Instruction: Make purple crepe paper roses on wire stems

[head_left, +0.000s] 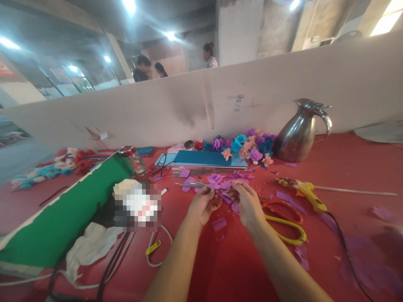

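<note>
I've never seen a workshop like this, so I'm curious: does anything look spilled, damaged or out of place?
Purple scraps lie strewn over the red table, near the purple flower and far right, rather than stacked. A brownish streak runs down the pale partition, perhaps a stain. I see no spill.

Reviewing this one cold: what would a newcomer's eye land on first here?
Probably the shiny silver metal pitcher, standing at the right rear of the red tabletop, beside a heap of purple, blue and pink artificial flowers. Next, likely the long bright green panel slanting across the left side. In the centre, the bare left hand and bare right hand meet at a purple ruffled flower.
</note>
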### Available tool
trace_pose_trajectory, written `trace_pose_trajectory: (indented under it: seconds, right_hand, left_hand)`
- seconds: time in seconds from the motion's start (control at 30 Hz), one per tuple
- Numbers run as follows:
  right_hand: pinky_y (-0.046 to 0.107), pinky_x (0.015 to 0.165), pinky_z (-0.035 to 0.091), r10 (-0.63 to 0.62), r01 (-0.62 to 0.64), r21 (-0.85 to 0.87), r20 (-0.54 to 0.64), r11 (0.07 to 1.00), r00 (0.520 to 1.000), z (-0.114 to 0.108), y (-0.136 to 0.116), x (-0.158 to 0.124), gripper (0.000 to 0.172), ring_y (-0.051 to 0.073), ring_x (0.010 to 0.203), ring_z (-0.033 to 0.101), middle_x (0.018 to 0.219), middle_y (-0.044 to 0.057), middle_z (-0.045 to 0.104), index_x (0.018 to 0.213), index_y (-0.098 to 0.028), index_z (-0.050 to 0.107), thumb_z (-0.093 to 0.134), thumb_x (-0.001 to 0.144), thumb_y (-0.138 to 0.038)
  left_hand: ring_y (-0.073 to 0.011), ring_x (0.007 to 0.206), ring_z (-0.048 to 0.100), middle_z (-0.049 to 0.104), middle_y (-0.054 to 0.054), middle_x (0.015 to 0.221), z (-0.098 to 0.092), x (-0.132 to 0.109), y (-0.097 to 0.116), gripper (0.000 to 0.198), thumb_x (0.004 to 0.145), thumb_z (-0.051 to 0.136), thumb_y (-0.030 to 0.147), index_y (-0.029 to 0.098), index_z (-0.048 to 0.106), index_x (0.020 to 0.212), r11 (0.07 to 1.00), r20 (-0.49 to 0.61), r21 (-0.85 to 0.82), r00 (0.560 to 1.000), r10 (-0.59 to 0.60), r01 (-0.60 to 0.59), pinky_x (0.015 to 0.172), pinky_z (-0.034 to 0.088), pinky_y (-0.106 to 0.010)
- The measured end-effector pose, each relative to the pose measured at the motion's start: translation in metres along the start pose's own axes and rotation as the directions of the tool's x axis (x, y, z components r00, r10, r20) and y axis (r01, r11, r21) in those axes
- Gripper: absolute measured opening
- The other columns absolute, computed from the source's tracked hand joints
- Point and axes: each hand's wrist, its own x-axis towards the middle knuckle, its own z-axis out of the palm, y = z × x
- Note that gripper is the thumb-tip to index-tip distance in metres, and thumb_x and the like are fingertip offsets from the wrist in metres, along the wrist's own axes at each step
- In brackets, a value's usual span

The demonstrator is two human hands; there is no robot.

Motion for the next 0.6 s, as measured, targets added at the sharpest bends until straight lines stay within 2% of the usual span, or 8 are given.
trace_pose_trajectory:
  seconds: [0.13,0.23,0.3,0.43,0.53,0.6]
  right_hand:
    - [0.025,0.05,0.044,0.068,-0.068,-0.007,-0.008,0.998,0.998,0.001,0.002,0.0,0.016,0.013,0.053,0.058,0.062,-0.002,0.065,0.072,-0.021,0.061,0.067,0.063,-0.033]
    - [0.026,0.053,0.046,0.171,-0.171,-0.004,0.074,0.985,0.982,0.003,0.002,-0.002,0.016,0.014,0.054,0.06,0.063,-0.001,0.067,0.075,-0.02,0.06,0.063,0.067,-0.034]
    - [0.026,0.054,0.046,0.193,-0.195,0.014,0.116,0.981,0.974,0.004,0.002,-0.003,0.018,0.015,0.054,0.061,0.062,-0.001,0.067,0.076,-0.021,0.058,0.065,0.066,-0.034]
    - [0.026,0.054,0.046,0.15,-0.156,0.061,0.09,0.986,0.985,0.005,0.003,-0.005,0.022,0.015,0.055,0.062,0.063,-0.001,0.067,0.076,-0.022,0.056,0.069,0.06,-0.031]
    - [0.024,0.052,0.044,0.116,-0.116,-0.012,0.056,0.993,0.992,0.009,0.007,-0.01,0.022,0.013,0.053,0.058,0.059,-0.003,0.063,0.071,-0.021,0.057,0.072,0.054,-0.026]
    - [0.024,0.052,0.042,0.116,-0.111,-0.075,0.075,0.991,0.99,0.012,0.009,-0.013,0.023,0.011,0.051,0.054,0.057,-0.004,0.061,0.069,-0.02,0.06,0.074,0.052,-0.026]
  left_hand:
    - [-0.0076,0.056,0.051,0.055,0.005,0.061,0.002,-0.001,0.002,0.029,0.056,0.081,0.016,0.016,0.056,0.07,1.0,0.01,0.018,1.0,0.017,-0.017,0.063,0.047,-0.028]
    - [-0.008,0.057,0.052,0.055,0.005,0.062,0.004,-0.003,0.003,0.032,0.053,0.083,0.016,0.017,0.057,0.072,0.999,0.012,0.03,1.0,0.024,-0.024,0.062,0.046,-0.027]
    - [-0.0087,0.058,0.054,0.058,0.004,0.065,0.005,-0.005,0.002,0.034,0.053,0.083,0.017,0.017,0.057,0.074,0.999,-0.004,0.031,1.0,0.018,-0.018,0.062,0.046,-0.027]
    - [-0.0086,0.056,0.054,0.059,0.005,0.065,0.004,-0.004,0.0,0.036,0.053,0.083,0.018,0.018,0.056,0.076,0.999,-0.035,0.041,0.999,0.011,-0.009,0.06,0.046,-0.026]
    - [-0.0071,0.05,0.052,0.056,0.006,0.06,0.003,-0.002,-0.001,0.035,0.053,0.083,0.019,0.017,0.056,0.074,0.999,-0.035,0.049,0.999,0.019,-0.018,0.055,0.043,-0.023]
    - [-0.0072,0.049,0.052,0.056,0.005,0.059,0.003,-0.001,-0.001,0.033,0.054,0.083,0.019,0.017,0.055,0.072,0.999,-0.038,0.05,0.999,0.022,-0.02,0.053,0.042,-0.022]
